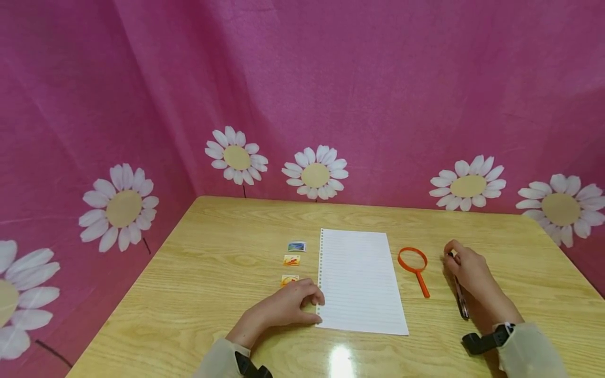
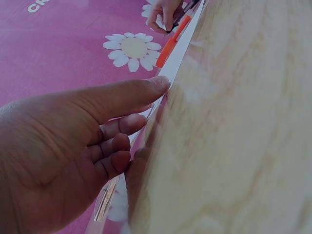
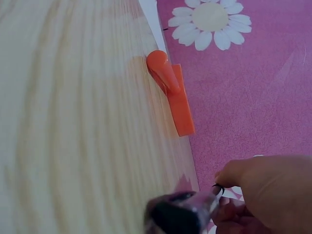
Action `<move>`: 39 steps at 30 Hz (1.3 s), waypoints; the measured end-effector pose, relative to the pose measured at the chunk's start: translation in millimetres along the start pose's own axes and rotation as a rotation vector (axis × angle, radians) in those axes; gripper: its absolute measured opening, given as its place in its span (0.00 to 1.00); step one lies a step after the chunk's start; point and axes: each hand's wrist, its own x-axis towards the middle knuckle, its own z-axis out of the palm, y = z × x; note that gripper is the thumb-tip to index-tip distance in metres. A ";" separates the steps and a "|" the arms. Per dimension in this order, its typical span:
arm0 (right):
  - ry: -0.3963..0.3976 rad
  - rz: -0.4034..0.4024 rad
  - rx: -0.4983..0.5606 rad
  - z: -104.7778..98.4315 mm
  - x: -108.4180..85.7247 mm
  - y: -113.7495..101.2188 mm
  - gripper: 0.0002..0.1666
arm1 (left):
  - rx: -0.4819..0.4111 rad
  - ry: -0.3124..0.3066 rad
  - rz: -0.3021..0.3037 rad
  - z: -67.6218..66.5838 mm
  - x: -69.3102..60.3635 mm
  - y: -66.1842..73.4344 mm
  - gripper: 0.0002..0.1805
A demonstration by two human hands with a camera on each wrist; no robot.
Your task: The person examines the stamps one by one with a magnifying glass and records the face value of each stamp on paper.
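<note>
A pen [image 1: 461, 303] with a clear barrel and dark ends lies at the right side of the table. My right hand [image 1: 474, 273] pinches its far end between thumb and fingers; in the right wrist view the near end of the pen [image 3: 183, 214] looms blurred. My left hand [image 1: 283, 307] rests at the lower left edge of a white lined sheet of paper [image 1: 360, 281], its fingers loosely bent. The thumb touches the sheet's punched edge. Between the sheet and my right hand lies an orange magnifying glass [image 1: 422, 283].
Left of the sheet, several small stamp-like pictures stand in a column: a blue one [image 1: 296, 246], a yellow and red one [image 1: 291, 260], and another [image 1: 289, 279] partly behind my left hand. A pink flowered cloth [image 1: 378, 105] hangs behind the wooden table [image 1: 212, 252].
</note>
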 end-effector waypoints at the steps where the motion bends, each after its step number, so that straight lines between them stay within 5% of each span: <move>1: -0.005 -0.012 -0.008 -0.3 0.5 0.4 0.05 | 0.001 0.000 -0.002 -0.3 0.2 0.1 0.13; 12: -0.008 -0.067 -0.031 -4.3 -2.2 4.4 0.05 | -0.001 0.003 0.004 -3.0 1.5 1.5 0.13; 22: 0.157 -0.194 -0.063 -4.1 -6.4 13.6 0.14 | 0.004 0.000 0.011 -2.6 1.7 -0.2 0.13; 32: 0.168 -0.167 -0.060 -6.3 -10.4 17.0 0.17 | -0.007 0.002 0.010 -1.6 0.8 0.9 0.12; 39: 0.162 -0.090 0.071 -8.2 -14.9 13.8 0.17 | -0.024 -0.007 -0.017 -0.8 0.5 1.9 0.13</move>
